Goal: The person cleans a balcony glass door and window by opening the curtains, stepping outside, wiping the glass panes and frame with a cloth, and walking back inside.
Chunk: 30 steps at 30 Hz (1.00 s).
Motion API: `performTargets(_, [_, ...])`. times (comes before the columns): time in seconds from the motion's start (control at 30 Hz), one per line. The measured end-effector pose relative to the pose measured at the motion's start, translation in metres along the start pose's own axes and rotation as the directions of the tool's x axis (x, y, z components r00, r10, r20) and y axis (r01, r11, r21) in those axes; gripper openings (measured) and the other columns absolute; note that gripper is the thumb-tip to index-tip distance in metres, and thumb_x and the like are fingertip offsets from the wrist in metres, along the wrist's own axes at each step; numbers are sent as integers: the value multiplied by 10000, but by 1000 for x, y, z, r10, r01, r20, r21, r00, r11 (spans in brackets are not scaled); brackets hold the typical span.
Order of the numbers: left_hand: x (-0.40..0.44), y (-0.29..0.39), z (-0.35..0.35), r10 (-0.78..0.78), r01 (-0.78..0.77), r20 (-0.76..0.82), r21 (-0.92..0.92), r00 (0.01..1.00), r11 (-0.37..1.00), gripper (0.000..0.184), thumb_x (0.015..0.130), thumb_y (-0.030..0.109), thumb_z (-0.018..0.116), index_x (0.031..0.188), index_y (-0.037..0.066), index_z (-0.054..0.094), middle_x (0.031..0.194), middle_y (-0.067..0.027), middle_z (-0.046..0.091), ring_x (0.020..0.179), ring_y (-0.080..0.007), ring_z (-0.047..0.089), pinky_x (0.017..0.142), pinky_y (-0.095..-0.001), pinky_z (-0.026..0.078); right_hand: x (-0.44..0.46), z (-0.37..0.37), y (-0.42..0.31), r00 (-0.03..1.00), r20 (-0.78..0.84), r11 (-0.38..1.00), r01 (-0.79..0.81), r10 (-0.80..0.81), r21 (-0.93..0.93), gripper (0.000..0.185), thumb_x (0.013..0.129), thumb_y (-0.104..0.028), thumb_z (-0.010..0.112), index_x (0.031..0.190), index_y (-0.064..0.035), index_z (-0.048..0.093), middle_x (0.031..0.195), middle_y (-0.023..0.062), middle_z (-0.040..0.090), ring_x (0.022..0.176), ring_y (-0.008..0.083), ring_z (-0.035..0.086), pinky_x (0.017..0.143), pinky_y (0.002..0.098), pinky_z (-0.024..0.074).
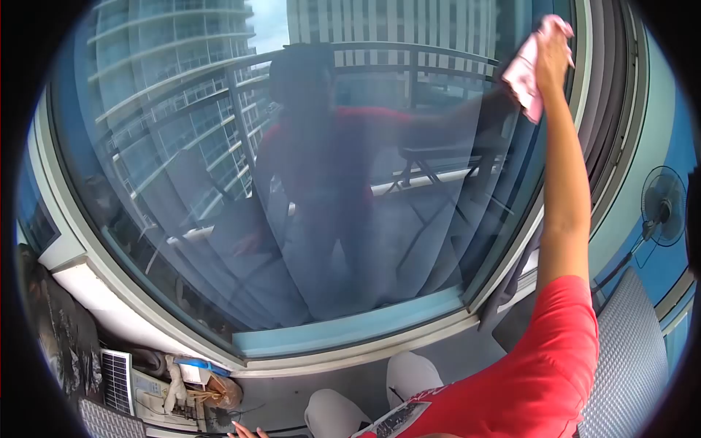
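Observation:
My right hand [555, 62] is raised high at the upper right, its fingers closed on a pink cloth [523, 77]. The cloth lies against the large glass door [394, 241], close to the door's right frame, and part of it hangs below the hand. Down at the bottom edge is my left hand [247, 432], of which only some fingertips show. Those fingers look apart, with nothing seen in them; the palm is out of view. The glass reflects my body, a balcony railing and tall buildings.
A standing fan [663, 203] and a grey woven chair [629, 358] are on the right. Grey curtains [607, 87] hang beside the frame. At lower left are a small solar panel [117, 381], a blue-handled item [202, 365] and assorted clutter on the floor.

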State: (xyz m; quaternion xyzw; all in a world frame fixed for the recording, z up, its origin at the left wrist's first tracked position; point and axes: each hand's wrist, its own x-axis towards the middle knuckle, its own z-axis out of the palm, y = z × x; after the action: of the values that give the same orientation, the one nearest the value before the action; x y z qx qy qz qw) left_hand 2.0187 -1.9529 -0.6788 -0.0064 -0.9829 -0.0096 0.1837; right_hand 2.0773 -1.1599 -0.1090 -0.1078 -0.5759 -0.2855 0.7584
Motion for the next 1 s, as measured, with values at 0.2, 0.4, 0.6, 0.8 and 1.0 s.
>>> performTargets(0.2, [-3,-10,0,51,-46,50,-99,997,994,654,910,372,485,1440,72,246,1298,-174,475,1279,-423,312,1022,-586,233,-36,16,57,978,38,979,-202,204,-39,602,934,-512,295,1423,-161,289,1439,110,321,1355,297,241,1062,508,182])
performTargets(0.4, [7,-6,-19,86,-43,160,-257,983,965,622,933,362,454,1441,81,230,1358,-197,417,1288,-442,258,1063,-512,209,28,5,-255,990,59,990,-129,132,-54,587,920,-342,404,1395,-14,301,1466,221,233,1365,368,203,1088,533,136])
performTargets(0.6, [2,-18,-13,48,29,130,-529,990,848,648,916,278,514,1446,64,207,1361,-247,390,1323,-442,198,1074,-522,169,69,9,-607,997,-72,879,36,-2,475,602,875,-344,444,1356,9,364,1429,190,323,1348,336,254,1101,541,107])
performTargets(0.8, [4,-18,-10,15,56,126,-537,992,842,617,914,286,505,1421,28,267,1331,-236,432,1316,-466,209,1070,-531,174,33,-1,-807,948,15,855,279,-317,437,567,869,-264,375,1369,3,355,1419,120,370,1359,292,264,1111,533,88])
performTargets(1.0, [5,-18,-5,28,34,118,-490,993,871,616,925,342,476,1417,29,279,1326,-224,446,1315,-479,213,1059,-556,185,20,-5,-768,922,-13,852,363,-387,377,489,902,-318,380,1352,-126,404,1389,52,409,1344,237,284,1111,507,109])
